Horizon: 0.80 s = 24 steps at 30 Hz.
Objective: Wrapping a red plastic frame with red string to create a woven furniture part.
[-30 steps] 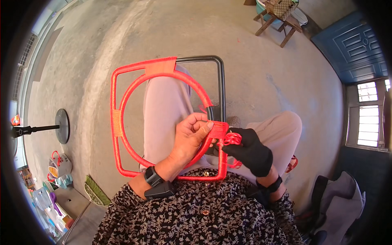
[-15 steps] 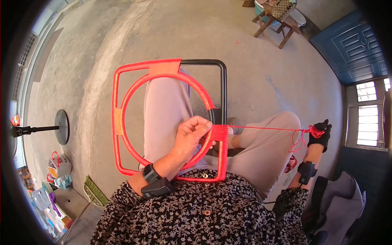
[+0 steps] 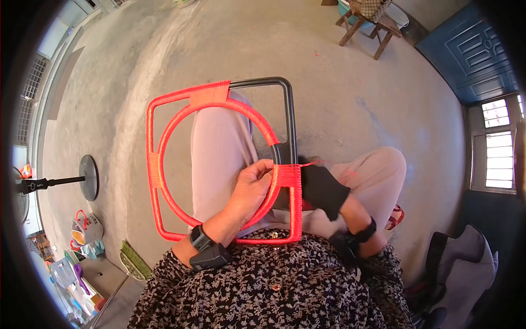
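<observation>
A square metal frame (image 3: 291,115) with a ring inside it rests over my lap. Red cord (image 3: 154,170) is wound tightly over most of it, while black metal shows bare at the upper right. My bare left hand (image 3: 252,189) is closed on the ring's right side, thumb against the wrapped bridge (image 3: 286,175) between ring and outer bar. Close against the right bar is my right hand (image 3: 326,189) in a black glove, its fingertips hidden behind the frame. A loose strand of red cord (image 3: 312,163) runs from the bridge over the glove.
A wooden stool (image 3: 372,24) with a patterned bag stands at the far right, near a blue door (image 3: 471,52). On the left are a black stand with a round base (image 3: 89,177), a white bucket (image 3: 87,227) and a green broom (image 3: 135,260). A grey chair (image 3: 466,268) sits at right.
My right hand has swung in from far right, where it held a bundle of red cord, to the frame's right bar. The taut strand is now slack. The frame shifted slightly left.
</observation>
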Available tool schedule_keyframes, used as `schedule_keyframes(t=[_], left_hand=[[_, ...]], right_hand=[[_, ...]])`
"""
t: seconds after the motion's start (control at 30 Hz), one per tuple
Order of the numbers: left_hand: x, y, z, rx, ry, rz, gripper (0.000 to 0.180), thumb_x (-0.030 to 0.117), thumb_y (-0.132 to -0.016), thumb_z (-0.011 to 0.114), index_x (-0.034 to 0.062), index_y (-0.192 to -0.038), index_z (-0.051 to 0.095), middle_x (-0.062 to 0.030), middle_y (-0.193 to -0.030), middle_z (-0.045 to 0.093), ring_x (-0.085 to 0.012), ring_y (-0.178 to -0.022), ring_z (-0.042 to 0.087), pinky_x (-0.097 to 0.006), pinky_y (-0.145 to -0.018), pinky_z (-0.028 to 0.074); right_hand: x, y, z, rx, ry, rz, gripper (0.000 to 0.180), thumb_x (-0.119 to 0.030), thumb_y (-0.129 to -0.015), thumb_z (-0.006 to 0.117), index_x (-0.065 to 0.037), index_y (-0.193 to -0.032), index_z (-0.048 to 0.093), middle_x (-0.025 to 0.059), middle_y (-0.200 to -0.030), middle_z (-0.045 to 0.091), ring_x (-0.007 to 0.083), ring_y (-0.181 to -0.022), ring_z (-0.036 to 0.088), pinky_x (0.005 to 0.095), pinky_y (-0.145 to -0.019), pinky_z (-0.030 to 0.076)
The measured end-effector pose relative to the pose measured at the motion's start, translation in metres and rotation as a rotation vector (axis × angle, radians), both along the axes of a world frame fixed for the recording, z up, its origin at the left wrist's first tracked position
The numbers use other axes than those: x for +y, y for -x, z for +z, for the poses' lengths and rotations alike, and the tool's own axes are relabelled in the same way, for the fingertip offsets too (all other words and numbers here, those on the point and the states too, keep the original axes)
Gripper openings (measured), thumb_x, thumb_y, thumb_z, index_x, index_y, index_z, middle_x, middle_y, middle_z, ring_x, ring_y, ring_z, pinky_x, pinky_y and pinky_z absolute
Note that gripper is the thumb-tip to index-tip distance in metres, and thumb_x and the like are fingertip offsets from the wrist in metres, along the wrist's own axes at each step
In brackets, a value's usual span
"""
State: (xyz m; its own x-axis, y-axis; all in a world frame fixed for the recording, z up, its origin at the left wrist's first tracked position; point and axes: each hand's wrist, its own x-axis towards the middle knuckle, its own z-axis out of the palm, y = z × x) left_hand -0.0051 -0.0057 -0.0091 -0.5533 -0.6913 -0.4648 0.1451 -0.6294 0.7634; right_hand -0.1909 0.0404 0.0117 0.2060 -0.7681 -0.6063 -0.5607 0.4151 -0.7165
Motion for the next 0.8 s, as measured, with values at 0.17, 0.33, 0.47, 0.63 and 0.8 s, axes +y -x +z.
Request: schedule_keyframes(t=[0.17,0.33,0.47,0.63,0.8], left_hand=[[-0.002,0.0,0.016,-0.117,0.292,0.152,0.009,0.004,-0.093,0.052,0.0014,-0.102,0.055,-0.0004,-0.087,0.059,-0.0064,-0.08,0.055,-0.02,-0.072,0.046],[-0.002,-0.003,0.027,-0.281,0.961,0.342,0.011,-0.001,-0.09,0.052,-0.0017,-0.102,0.053,-0.0068,-0.094,0.057,-0.011,-0.086,0.055,-0.024,-0.078,0.044],[0.001,-0.005,0.031,-0.27,1.019,0.245,0.014,-0.002,-0.089,0.053,-0.0026,-0.104,0.053,-0.0091,-0.098,0.056,-0.0123,-0.09,0.055,-0.025,-0.08,0.044],[-0.002,-0.003,0.024,-0.18,0.725,0.301,0.024,0.001,-0.089,0.056,-0.0032,-0.111,0.05,-0.0078,-0.106,0.054,-0.0114,-0.096,0.053,-0.025,-0.085,0.044],[-0.003,-0.002,0.022,-0.164,0.662,0.292,0.025,0.004,-0.09,0.056,-0.0031,-0.113,0.049,-0.0069,-0.105,0.054,-0.0104,-0.094,0.052,-0.024,-0.084,0.044]], right_hand=[[-0.019,-0.001,-0.005,-0.14,0.507,-0.435,0.062,-0.016,-0.077,0.069,-0.003,-0.131,0.042,0.0136,-0.111,0.062,0.0243,-0.098,0.062,0.0312,-0.082,0.049],[-0.023,-0.011,0.04,-0.009,0.876,-0.468,0.052,-0.01,-0.076,0.067,-0.006,-0.125,0.05,0.0143,-0.117,0.057,0.028,-0.109,0.056,0.0369,-0.09,0.046],[-0.035,-0.034,0.031,0.378,1.17,0.089,0.041,-0.012,-0.068,0.067,-0.008,-0.109,0.06,0.0147,-0.115,0.058,0.0344,-0.109,0.054,0.0424,-0.09,0.045],[-0.012,0.018,0.048,0.267,0.929,-0.142,0.026,-0.009,-0.076,0.064,-0.009,-0.102,0.064,0.0112,-0.091,0.066,0.0283,-0.082,0.066,0.0353,-0.072,0.052],[0.044,0.182,0.004,-0.295,0.63,-1.122,0.016,-0.017,-0.091,0.053,-0.002,-0.093,0.058,0.008,-0.087,0.064,0.0186,-0.082,0.061,0.032,-0.075,0.05]])
